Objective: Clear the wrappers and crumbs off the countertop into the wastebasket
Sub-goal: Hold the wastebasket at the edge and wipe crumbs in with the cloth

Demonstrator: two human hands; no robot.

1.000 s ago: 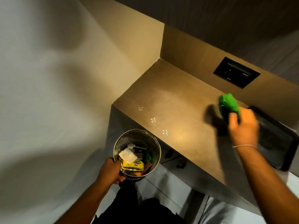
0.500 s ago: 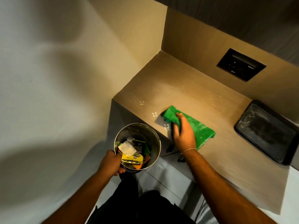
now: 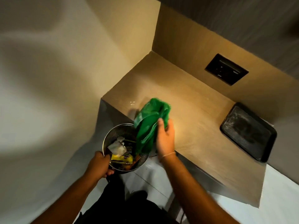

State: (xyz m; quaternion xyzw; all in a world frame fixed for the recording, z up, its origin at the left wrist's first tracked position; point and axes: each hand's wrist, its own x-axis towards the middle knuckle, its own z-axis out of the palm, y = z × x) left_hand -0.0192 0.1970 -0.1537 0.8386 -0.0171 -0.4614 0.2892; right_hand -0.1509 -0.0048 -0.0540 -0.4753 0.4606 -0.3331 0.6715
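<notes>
green cloth [image 3: 150, 125] covers the right part of the wastebasket [image 3: 113, 135] opening, so contents there are hidden. print on the yellow wrapper [image 3: 122, 157] too small to read. left hand [image 3: 98, 165] fingers wrap over the rim, tips out of sight. both forearms cut off by the bottom edge. black tray [image 3: 247, 135] surface blurry.

Countertop [image 3: 202, 126] bare — only black tray [image 3: 247, 135] blocks far right

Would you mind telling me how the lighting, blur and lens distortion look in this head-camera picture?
Head view: warm, dim light pools on the countertop beside the right hand; big soft shadows cross the left wall; the green cloth over the wastebasket is slightly motion-blurred; wide-angle distortion bows the counter edges.
</notes>
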